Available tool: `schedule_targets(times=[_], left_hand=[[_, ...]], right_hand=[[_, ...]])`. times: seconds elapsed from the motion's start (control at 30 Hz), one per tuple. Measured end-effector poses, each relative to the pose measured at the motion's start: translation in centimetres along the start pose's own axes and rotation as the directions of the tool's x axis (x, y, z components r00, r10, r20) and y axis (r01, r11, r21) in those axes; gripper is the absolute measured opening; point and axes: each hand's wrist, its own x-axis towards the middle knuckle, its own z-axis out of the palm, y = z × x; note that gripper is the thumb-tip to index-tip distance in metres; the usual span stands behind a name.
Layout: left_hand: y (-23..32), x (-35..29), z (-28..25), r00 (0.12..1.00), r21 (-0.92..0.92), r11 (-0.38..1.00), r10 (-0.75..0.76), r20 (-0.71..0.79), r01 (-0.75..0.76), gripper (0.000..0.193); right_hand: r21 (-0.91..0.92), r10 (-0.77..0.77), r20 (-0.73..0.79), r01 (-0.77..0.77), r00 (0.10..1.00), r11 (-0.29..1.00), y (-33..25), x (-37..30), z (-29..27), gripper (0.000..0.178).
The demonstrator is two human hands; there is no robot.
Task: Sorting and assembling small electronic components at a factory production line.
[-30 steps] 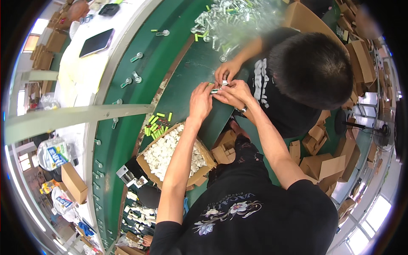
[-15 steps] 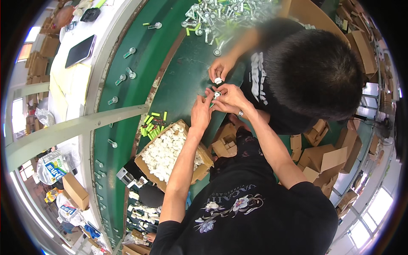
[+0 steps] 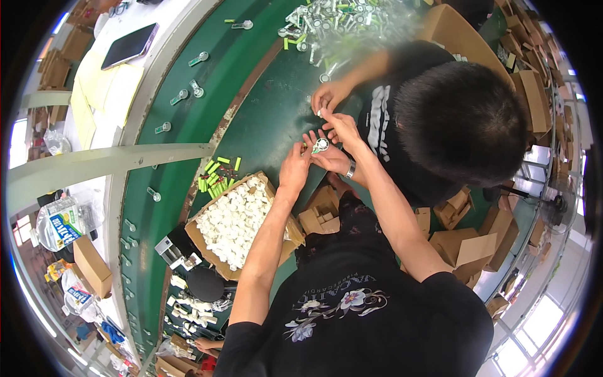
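Note:
My left hand (image 3: 295, 168) is closed, its fingertips pinching a small device (image 3: 321, 145) with a round white head and a green strip. Below that device lies a co-worker's open palm (image 3: 334, 161), with a metal band on the wrist. My right hand (image 3: 343, 131) reaches past the device to the co-worker's other hand (image 3: 329, 94). Its fingertips close on a small white piece (image 3: 319, 114) that the co-worker's fingers also touch. The fingers partly hide this piece.
A cardboard box (image 3: 291, 242) of white pieces stands by my left forearm, beside loose green cylinders (image 3: 217, 178). Similar devices lie along the green conveyor belt (image 3: 188, 132) and in a heap (image 3: 339, 28) at the far end. A pale metal bar (image 3: 113, 160) crosses on the left.
My right hand has moved from the device up to the white piece at the co-worker's fingers. The co-worker's banded hand now shows open beneath the device. The view has shifted slightly.

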Motion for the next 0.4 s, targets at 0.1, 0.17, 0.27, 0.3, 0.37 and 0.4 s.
schedule_targets(times=[0.1, 0.17, 0.27, 0.3, 0.37, 0.4], left_hand=[[-0.1, 0.2, 0.6, 0.999, 0.002, 0.999, 0.035, -0.005, -0.035, 0.046], [0.2, 0.3, 0.9, 0.998, 0.005, 0.998, 0.055, -0.005, -0.055, 0.045], [0.1, 0.0, 0.8, 1.0, -0.078, 0.997, -0.023, 0.013, 0.024, 0.042], [-0.4, -0.1, 0.6, 1.0, -0.103, 0.994, -0.027, 0.0, 0.027, 0.042], [-0.9, -0.5, 0.5, 0.998, -0.162, 0.985, -0.067, -0.001, 0.066, 0.042], [-0.8, -0.8, 0.6, 0.995, -0.198, 0.975, -0.1, 0.016, 0.102, 0.044]], right_hand=[[0.044, 0.043, -0.004, -0.042, 0.999, 0.998, -0.6, 2.0, -0.1, 0.06], [0.052, 0.043, -0.006, -0.042, 0.999, 0.998, 0.0, 3.1, -0.8, 0.048], [0.014, -0.074, 0.027, 0.074, 0.997, 0.997, 1.5, 3.2, -0.9, 0.038], [0.024, -0.137, 0.071, 0.135, 0.988, 0.991, 2.1, 3.0, -0.9, 0.033], [-0.13, -0.211, 0.144, 0.23, 0.967, 0.964, 3.4, 2.3, -1.5, 0.042], [-0.267, -0.277, 0.214, 0.329, 0.937, 0.906, 4.2, 1.7, -2.3, 0.054]])
